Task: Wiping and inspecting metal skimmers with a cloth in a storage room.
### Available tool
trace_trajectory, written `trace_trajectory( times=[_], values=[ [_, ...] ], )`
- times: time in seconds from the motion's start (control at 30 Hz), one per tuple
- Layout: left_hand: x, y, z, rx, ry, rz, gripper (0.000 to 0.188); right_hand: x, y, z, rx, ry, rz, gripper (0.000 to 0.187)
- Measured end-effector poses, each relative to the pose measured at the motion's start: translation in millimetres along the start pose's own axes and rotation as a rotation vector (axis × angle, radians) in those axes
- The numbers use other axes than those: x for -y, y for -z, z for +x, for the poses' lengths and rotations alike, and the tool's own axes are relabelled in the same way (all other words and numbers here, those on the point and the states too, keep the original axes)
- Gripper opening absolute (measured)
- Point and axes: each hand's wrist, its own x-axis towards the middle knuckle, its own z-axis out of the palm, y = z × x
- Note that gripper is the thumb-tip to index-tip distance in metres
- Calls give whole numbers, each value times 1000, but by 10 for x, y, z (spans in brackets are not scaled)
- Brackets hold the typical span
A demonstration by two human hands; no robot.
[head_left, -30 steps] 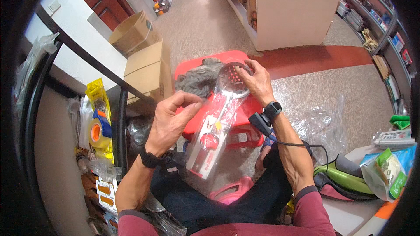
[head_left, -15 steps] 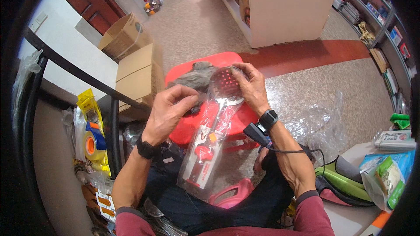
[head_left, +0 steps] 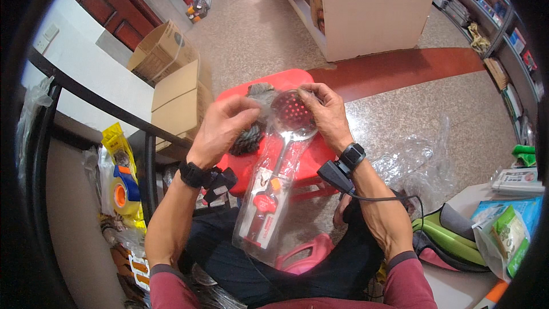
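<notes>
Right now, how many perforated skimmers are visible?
1: the skimmer in clear wrapping, its round head between the left hand and right hand. Others may be hidden.

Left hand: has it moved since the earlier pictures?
Yes: the left hand has moved farther from the body, toward the far edge of the red stool.

A maroon top [head_left: 405,280] with dark sleeve cuffs [head_left: 398,258] shows along the lower edge, dark trousers [head_left: 229,252] at lower centre. Black straps [head_left: 353,154] circle both wrists, each bearing a boxy black device [head_left: 336,177]. A thin black cable [head_left: 383,198] runs from the right one.
</notes>
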Motion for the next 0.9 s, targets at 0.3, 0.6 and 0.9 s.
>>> trace_trajectory(
  times=[0.3, 0.6, 0.9],
  values=[
    [-322, 9, 359, 156, -211, 404, 20, 23, 0, 7, 27, -72, 53, 27],
    [-269, -1, 585, 190, -276, 473, 23, 89, -3, 21, 34, -140, 118, 33],
    [-320, -82, 729, 224, -342, 566, 19, 89, 16, 53, 67, -182, 151, 32]
  ],
)
